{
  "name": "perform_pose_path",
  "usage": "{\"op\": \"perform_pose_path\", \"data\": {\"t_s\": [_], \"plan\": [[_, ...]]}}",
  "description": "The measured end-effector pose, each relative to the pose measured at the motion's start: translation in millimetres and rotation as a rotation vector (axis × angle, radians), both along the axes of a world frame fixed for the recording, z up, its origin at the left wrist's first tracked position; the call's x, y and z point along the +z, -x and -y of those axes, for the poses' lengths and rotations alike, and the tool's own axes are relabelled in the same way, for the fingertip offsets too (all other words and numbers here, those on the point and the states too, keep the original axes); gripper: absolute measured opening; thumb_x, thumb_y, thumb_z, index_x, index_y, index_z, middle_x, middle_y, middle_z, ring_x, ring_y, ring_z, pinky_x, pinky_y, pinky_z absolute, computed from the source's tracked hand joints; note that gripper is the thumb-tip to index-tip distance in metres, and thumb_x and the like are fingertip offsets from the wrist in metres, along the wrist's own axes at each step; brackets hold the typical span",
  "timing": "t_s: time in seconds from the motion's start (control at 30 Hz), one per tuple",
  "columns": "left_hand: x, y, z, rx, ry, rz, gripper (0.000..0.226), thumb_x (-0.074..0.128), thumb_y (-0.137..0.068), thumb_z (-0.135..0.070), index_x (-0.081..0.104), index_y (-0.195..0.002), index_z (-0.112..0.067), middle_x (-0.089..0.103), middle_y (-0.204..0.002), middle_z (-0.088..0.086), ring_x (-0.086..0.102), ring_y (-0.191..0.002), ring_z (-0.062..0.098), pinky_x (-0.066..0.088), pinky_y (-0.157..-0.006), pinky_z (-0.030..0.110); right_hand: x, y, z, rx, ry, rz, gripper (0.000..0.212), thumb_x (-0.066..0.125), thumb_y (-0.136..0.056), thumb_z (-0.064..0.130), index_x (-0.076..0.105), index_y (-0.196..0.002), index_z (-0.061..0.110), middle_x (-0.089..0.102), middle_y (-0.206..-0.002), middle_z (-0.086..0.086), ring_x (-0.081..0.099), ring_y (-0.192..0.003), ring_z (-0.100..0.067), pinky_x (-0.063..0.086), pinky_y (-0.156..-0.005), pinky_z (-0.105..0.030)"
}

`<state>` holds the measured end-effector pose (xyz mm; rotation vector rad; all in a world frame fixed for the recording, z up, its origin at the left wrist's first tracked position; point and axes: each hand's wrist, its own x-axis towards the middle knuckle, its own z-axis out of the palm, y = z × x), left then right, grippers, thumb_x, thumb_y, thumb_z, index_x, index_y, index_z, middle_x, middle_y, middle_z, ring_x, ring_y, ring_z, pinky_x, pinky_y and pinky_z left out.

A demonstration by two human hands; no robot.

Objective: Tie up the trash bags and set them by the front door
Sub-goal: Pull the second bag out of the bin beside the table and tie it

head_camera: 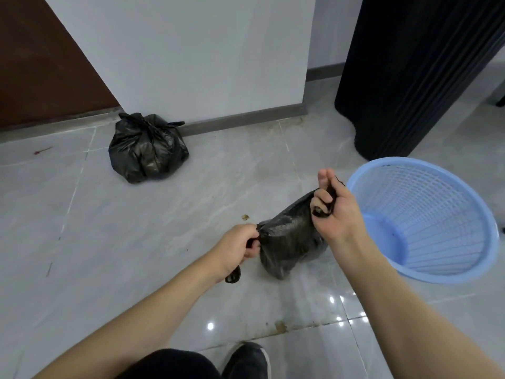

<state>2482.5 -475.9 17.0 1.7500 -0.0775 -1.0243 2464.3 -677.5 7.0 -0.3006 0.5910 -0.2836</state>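
The small black trash bag (289, 239) sits on the tiled floor (136, 242) just below centre, its two top corners drawn apart for knotting. The left hand (240, 246) has its grip clamped on the corner at the bag's nine o'clock, a loose tail hanging below; the right hand (332, 212) clamps the other at one o'clock, lifted to keep the plastic taut. A tied bag (147, 149) already rests at eleven o'clock by the wall, near the brown door (41, 64). The blue basket (426, 220), at three o'clock, looks emptied.
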Motion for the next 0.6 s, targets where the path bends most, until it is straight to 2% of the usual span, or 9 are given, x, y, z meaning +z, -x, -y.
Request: {"op": "perform_pose_path", "data": {"t_s": [0.1,0.13,0.2,0.23,0.27,0.3,0.37,0.47,0.6], "plan": [[4.0,4.5,4.3,-0.315,-0.320,0.343,0.027,0.038,-0.091,-0.022,0.043,-0.066,-0.012,0.046,-0.059,-0.001,0.038,-0.056,0.019,0.029,-0.052,0.032,0.6,0.8,-5.1,0.044,0.221,-0.089,0.016,0.044,-0.100,0.018,0.059,-0.107,0.018,0.069,-0.108,0.003,0.034,-0.040,-0.005,0.024,-0.034,-0.015],[4.2,7.9,5.4,-0.450,-0.446,0.479,0.028,0.036,-0.094,-0.023,0.049,-0.073,-0.009,0.053,-0.068,0.003,0.047,-0.063,0.020,0.035,-0.057,0.034,-2.9,1.9,-8.2,0.104,0.400,-0.160,0.018,0.044,-0.100,0.017,0.060,-0.110,0.018,0.071,-0.103,0.003,0.035,-0.041,-0.005,0.026,-0.036,-0.016],[6.5,12.5,4.5,-0.618,-0.579,0.713,0.032,0.032,-0.098,-0.029,0.054,-0.087,-0.010,0.063,-0.085,0.006,0.058,-0.078,0.023,0.042,-0.065,0.034,-11.2,7.6,-18.5,0.279,0.910,-0.279,0.024,0.044,-0.099,0.017,0.062,-0.114,0.022,0.064,-0.075,0.006,0.041,-0.047,-0.004,0.034,-0.045,-0.019],[10.2,13.2,2.4,-0.660,-0.609,0.810,0.031,0.031,-0.099,-0.032,0.053,-0.089,-0.013,0.065,-0.089,0.005,0.060,-0.082,0.025,0.042,-0.067,0.033,-17.1,11.2,-24.6,0.377,1.146,-0.280,0.027,0.043,-0.098,0.019,0.063,-0.115,0.026,0.059,-0.072,0.011,0.048,-0.056,-0.003,0.041,-0.056,-0.021],[11.3,10.5,-1.5,-0.691,-0.631,0.881,0.030,0.031,-0.100,-0.035,0.052,-0.089,-0.017,0.065,-0.090,0.003,0.061,-0.084,0.024,0.041,-0.066,0.033,-23.2,14.2,-29.0,0.466,1.327,-0.274,0.030,0.042,-0.098,0.021,0.062,-0.118,0.031,0.061,-0.082,0.016,0.055,-0.073,-0.001,0.044,-0.073,-0.023],[13.9,7.3,-6.5,-0.706,-0.632,0.919,0.029,0.031,-0.101,-0.038,0.050,-0.088,-0.020,0.065,-0.088,0.000,0.060,-0.082,0.023,0.040,-0.066,0.032,-29.1,16.3,-31.1,0.533,1.443,-0.286,0.032,0.042,-0.098,0.021,0.059,-0.122,0.032,0.064,-0.100,0.020,0.057,-0.094,0.000,0.040,-0.087,-0.021],[16.0,2.9,-18.0,-0.734,-0.627,0.911,0.031,0.032,-0.101,-0.043,0.052,-0.088,-0.023,0.060,-0.079,-0.005,0.056,-0.073,0.018,0.039,-0.064,0.032,-35.8,19.7,-31.1,0.612,1.594,-0.349,0.038,0.041,-0.099,0.019,0.051,-0.133,0.030,0.060,-0.125,0.021,0.050,-0.119,0.000,0.032,-0.098,-0.016],[17.0,5.0,-30.3,-0.752,-0.634,0.949,0.031,0.031,-0.101,-0.043,0.050,-0.087,-0.023,0.054,-0.071,-0.008,0.054,-0.068,0.017,0.038,-0.061,0.032,-42.4,23.2,-30.1,0.669,1.879,-0.375,0.045,0.041,-0.097,0.017,0.044,-0.141,0.030,0.061,-0.126,0.022,0.051,-0.119,-0.003,0.034,-0.092,-0.014],[15.0,-0.1,-41.1,-0.716,-0.552,0.945,0.022,0.031,-0.101,-0.035,0.045,-0.089,-0.023,0.052,-0.071,-0.007,0.053,-0.069,0.019,0.034,-0.060,0.032,-49.7,25.4,-36.0,0.819,1.972,-0.286,0.041,0.042,-0.095,0.023,0.052,-0.135,0.029,0.067,-0.117,0.016,0.058,-0.112,-0.010,0.045,-0.091,-0.026]]}}
